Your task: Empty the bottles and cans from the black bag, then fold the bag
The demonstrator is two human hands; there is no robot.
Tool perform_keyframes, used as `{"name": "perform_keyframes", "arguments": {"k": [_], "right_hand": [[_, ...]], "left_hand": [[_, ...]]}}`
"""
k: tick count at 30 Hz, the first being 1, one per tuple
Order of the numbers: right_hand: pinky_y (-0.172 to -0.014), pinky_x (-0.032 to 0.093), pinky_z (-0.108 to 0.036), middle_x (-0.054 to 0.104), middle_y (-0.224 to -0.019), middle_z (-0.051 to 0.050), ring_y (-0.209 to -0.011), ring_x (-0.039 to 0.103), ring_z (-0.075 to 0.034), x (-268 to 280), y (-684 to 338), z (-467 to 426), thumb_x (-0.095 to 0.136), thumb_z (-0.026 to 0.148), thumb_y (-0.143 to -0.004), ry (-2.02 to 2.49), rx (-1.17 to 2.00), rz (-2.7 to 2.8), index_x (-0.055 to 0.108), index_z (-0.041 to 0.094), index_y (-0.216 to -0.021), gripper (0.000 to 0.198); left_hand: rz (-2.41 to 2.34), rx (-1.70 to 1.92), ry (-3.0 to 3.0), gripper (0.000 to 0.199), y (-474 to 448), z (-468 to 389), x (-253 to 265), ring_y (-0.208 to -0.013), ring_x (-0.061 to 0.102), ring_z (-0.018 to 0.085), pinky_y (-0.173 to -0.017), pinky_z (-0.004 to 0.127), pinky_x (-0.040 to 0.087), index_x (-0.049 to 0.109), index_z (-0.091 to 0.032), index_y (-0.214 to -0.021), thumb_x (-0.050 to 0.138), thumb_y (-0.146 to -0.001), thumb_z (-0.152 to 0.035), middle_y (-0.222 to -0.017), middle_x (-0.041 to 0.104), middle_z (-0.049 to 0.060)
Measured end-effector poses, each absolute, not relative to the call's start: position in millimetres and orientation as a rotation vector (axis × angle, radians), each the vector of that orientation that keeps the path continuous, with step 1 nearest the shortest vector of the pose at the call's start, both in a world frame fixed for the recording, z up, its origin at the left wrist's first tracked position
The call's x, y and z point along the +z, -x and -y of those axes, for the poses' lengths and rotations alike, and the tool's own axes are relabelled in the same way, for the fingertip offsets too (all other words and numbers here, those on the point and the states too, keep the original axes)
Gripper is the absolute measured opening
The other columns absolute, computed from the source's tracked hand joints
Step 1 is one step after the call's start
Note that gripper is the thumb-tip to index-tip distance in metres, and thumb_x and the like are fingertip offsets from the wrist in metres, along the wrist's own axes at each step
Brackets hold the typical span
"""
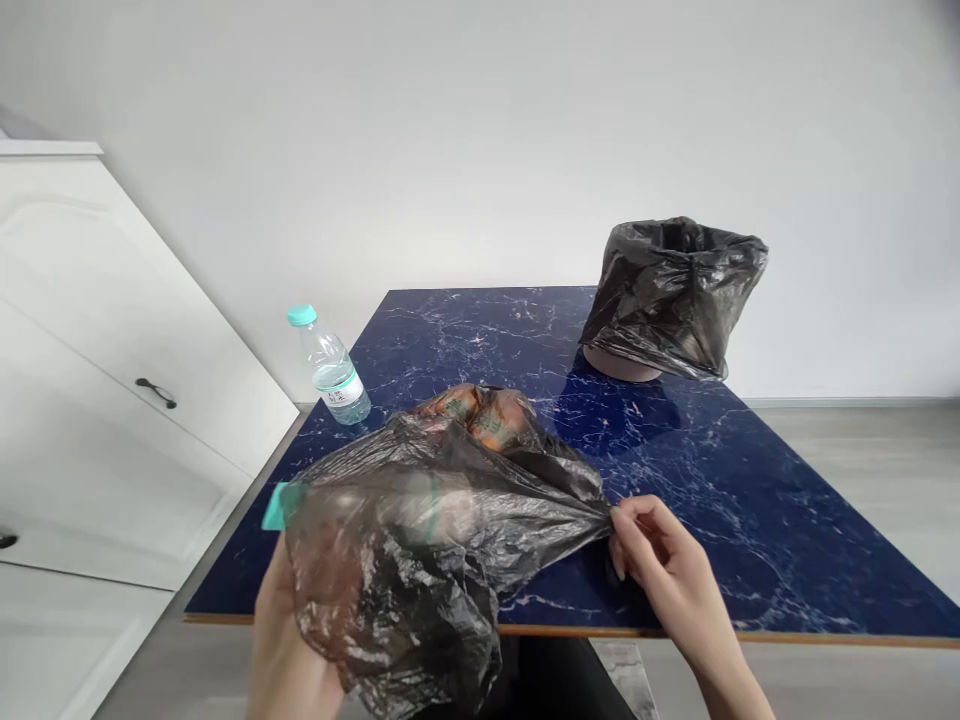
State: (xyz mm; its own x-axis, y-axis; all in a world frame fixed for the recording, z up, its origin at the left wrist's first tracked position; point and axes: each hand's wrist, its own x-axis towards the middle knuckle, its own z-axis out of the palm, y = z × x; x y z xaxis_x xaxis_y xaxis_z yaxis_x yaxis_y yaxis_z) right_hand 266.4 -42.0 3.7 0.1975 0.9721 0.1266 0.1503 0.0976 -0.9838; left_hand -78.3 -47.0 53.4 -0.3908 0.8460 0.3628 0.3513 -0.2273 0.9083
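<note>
Blue marbled tabletop fills the middle of the frame, with a white wall behind and white cabinets at the left edge. We note a thin black plastic bag held low and centre, stretched crosswise so that its long axis runs left to right between our two hands. Our right hand, lower right, pinches the bag's drawn-out corner between closed fingertips — the bag lies directly to its left. Our left hand, at the bottom left, is inside or behind the film and grips it from below; its fingers are veiled, yet it is plainly closed on the plastic. Wrapped packets show at the bag's upper edge, resting on the table. A water bottle stands at the table's left corner; a bin lined in black sits upper right — well apart from both hands.
</note>
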Motion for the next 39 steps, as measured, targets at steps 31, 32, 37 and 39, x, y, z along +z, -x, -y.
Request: {"name": "perform_keyframes", "arguments": {"k": [31, 32, 37, 39], "right_hand": [[-0.046, 0.036, -0.014, 0.047, -0.069, 0.008, -0.055, 0.041, -0.006, 15.7, -262.4, 38.4, 0.09, 0.052, -0.083, 1.144, 0.804, 0.342, 0.065, 0.022, -0.089, 0.039], [-0.046, 0.036, -0.015, 0.047, -0.069, 0.008, -0.055, 0.041, -0.006, 15.3, -262.5, 38.4, 0.09, 0.052, -0.083, 1.149, 0.804, 0.352, 0.065, 0.022, -0.089, 0.039], [-0.047, 0.036, -0.016, 0.047, -0.069, 0.008, -0.055, 0.041, -0.006, 13.2, -262.2, 38.6, 0.086, 0.052, -0.087, 1.164, 0.785, 0.428, 0.064, 0.022, -0.089, 0.038], [-0.046, 0.035, -0.017, 0.046, -0.069, 0.008, -0.054, 0.04, -0.006, 13.2, -261.7, 38.7, 0.085, 0.053, -0.088, 1.171, 0.778, 0.441, 0.064, 0.022, -0.089, 0.038]], "left_hand": [[-1.818, 1.962, -1.603, 0.063, 137.6, -83.3, 105.1, -0.137, 0.064, 0.025, -0.12, 0.042, 0.051, 0.052, -0.012, -0.153, 0.076, -0.103, -0.041, -0.149, 0.066, 0.015], [-1.81, 1.936, -1.581, 0.067, 138.3, -83.5, 105.0, -0.138, 0.064, 0.026, -0.12, 0.044, 0.051, 0.05, -0.013, -0.155, 0.08, -0.1, -0.039, -0.151, 0.065, 0.015], [-1.808, 1.851, -1.532, 0.08, 146.7, -86.8, 100.4, -0.143, 0.062, 0.03, -0.124, 0.051, 0.048, 0.043, -0.012, -0.159, 0.086, -0.095, -0.034, -0.155, 0.061, 0.02], [-1.852, 1.856, -1.601, 0.083, 148.9, -83.5, 96.6, -0.144, 0.059, 0.031, -0.126, 0.053, 0.044, 0.04, -0.012, -0.159, 0.086, -0.093, -0.032, -0.154, 0.059, 0.021]]}}
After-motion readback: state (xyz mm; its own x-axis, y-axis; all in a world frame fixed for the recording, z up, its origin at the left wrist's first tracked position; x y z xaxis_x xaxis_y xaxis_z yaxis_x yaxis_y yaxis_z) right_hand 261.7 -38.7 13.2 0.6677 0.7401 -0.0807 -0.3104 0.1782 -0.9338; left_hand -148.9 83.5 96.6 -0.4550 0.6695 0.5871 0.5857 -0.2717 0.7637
